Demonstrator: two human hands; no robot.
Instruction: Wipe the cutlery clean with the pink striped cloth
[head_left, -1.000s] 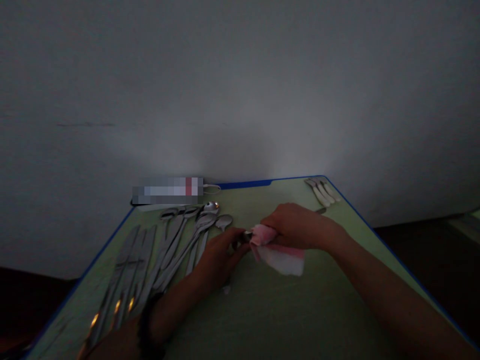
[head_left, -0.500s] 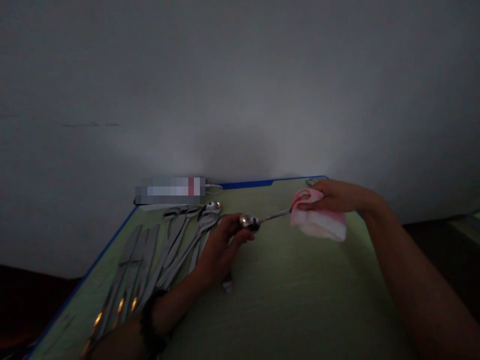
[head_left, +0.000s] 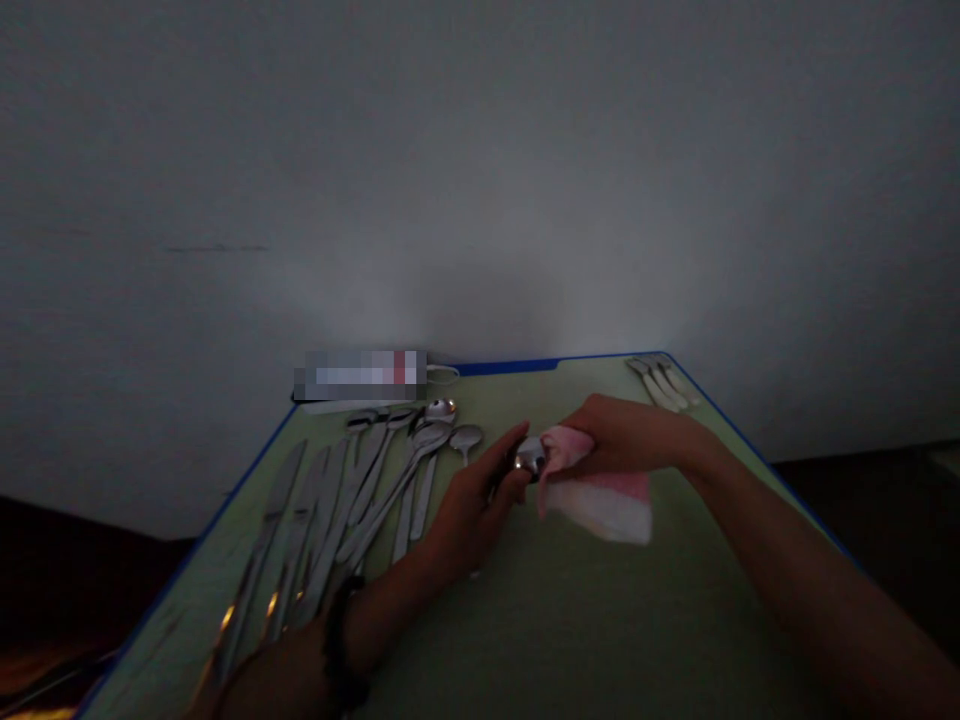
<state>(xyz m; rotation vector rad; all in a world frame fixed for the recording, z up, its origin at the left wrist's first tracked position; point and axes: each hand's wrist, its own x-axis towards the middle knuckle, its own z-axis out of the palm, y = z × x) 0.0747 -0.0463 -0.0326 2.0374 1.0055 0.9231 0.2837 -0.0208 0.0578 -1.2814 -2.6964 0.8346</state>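
My left hand (head_left: 484,495) pinches the shiny metal bowl of a spoon (head_left: 531,455) between thumb and fingers, above the middle of the table. My right hand (head_left: 611,435) is closed around a pink and white cloth (head_left: 600,508), bunched against the spoon close behind its bowl. The cloth and the right hand hide the spoon's handle. A loose corner of the cloth hangs below my right hand. Just beyond my left hand lies a smaller spoon (head_left: 466,438), its handle partly covered by that hand.
Left of my left hand, several spoons (head_left: 431,435) overlap beside several table knives (head_left: 285,480). Forks with pale handles (head_left: 660,385) lie at the back right corner. A blurred-out box-like item (head_left: 360,376) stands at the back left. The green table (head_left: 600,630) has a blue edge and meets a grey wall (head_left: 480,200).
My right hand first slid the cloth out along the spoon's handle, away to the right, then came back to the bowl. My left hand kept hold of the bowl, shifting slightly right.
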